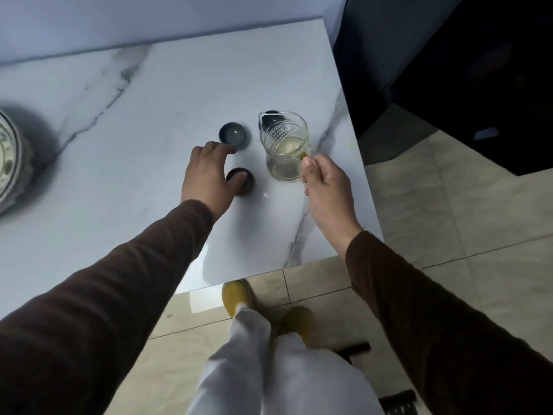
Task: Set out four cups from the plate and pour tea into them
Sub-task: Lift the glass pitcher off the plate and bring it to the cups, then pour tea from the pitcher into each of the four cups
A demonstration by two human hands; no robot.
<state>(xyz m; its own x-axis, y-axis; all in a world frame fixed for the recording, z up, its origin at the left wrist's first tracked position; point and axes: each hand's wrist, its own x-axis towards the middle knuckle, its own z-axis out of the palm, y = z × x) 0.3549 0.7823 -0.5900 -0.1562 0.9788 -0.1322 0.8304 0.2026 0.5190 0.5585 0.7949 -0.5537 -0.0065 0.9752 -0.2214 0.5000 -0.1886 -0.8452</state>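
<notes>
A clear glass tea pitcher (284,142) with pale yellow tea is held by its handle in my right hand (324,182), above the white marble table (125,163). A dark blue cup (232,136) stands left of the pitcher. Behind the pitcher, a third dark cup (273,113) is mostly hidden. A dark brown cup (241,180) sits nearer to me; the thumb of my left hand (206,175) rests on its rim, while the fingers reach toward the blue cup. The patterned plate (7,163) lies at the far left edge.
The table's right edge (356,151) runs close to the pitcher, with dark furniture (463,70) beyond. Its front edge (254,274) is near my legs. Beige floor tiles (449,211) and yellow shoes (239,295) show below.
</notes>
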